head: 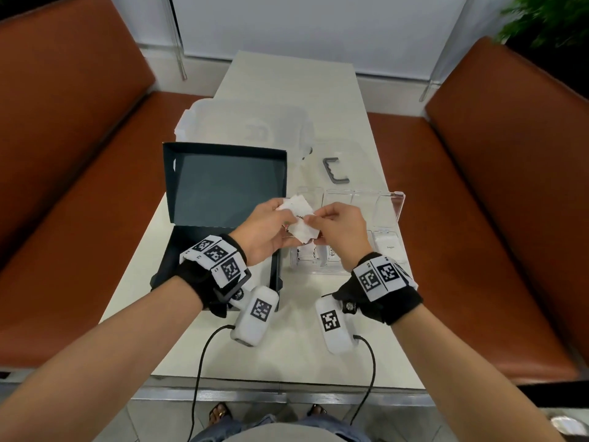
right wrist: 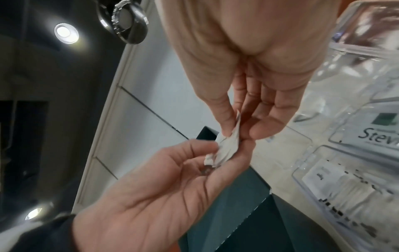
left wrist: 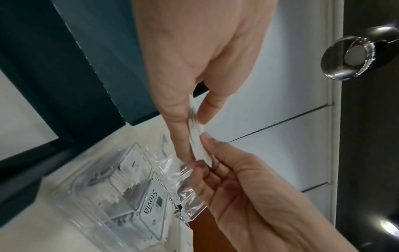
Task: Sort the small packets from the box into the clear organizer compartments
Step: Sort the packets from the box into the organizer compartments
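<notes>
Both hands meet above the table between the box and the organizer, sharing a small stack of white packets (head: 299, 222). My left hand (head: 286, 220) pinches the packets (left wrist: 197, 139) between thumb and fingers (left wrist: 183, 136). My right hand (head: 314, 220) pinches the packets' other edge (right wrist: 229, 147) with thumb and forefinger (right wrist: 226, 126). The dark box (head: 223, 186) stands open on the left, its base partly hidden under my left wrist. The clear organizer (head: 390, 199) lies on the right and holds a Stevia packet (left wrist: 153, 202), a row of white packets (right wrist: 345, 189) and a Sugar packet (head: 389, 245).
A clear plastic tub (head: 248, 126) stands behind the box. A grey C-shaped handle (head: 334, 171) lies behind the organizer. Brown benches (head: 497, 186) flank the narrow white table (head: 287, 355). Cabled sensor units hang from both wrists near the table's front edge.
</notes>
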Tool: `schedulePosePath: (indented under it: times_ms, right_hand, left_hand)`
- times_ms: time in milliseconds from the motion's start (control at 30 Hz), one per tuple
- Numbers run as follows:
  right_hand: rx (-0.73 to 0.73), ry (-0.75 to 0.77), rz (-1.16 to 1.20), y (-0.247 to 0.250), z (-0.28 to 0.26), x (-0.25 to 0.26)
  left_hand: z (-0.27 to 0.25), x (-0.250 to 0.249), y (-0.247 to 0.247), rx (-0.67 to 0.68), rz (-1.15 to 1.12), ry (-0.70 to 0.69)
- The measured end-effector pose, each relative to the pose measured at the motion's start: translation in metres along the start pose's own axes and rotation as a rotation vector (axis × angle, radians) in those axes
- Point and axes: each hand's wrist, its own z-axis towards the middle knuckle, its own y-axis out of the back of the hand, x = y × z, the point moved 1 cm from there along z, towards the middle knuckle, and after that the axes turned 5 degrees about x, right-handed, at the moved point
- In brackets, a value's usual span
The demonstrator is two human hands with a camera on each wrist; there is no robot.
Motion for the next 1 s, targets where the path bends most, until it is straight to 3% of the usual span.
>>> schedulePosePath:
  times_ms: [267,600,800,1000]
  right_hand:
    - [0.116,0.036,-0.259,0.015,0.006,0.003]
    - [0.078,-0.155,-0.014,0.027,0.018,-0.008]
    - [0.139,-0.298,-0.048,0.008,0.019,-0.029]
    - [0.103,-0.287,-0.156,-0.006,0.024,-0.039]
  left_hand:
    - [0.002,0.005,0.005,-0.034,0.347,-0.145]
    - [0.006,0.007,0.031,-0.099,0.240,-0.175]
    - [0.004,0.009,0.040,-0.109,0.216,-0.178]
    - [0.000,0.010,0.040,-0.115,0.201,-0.170]
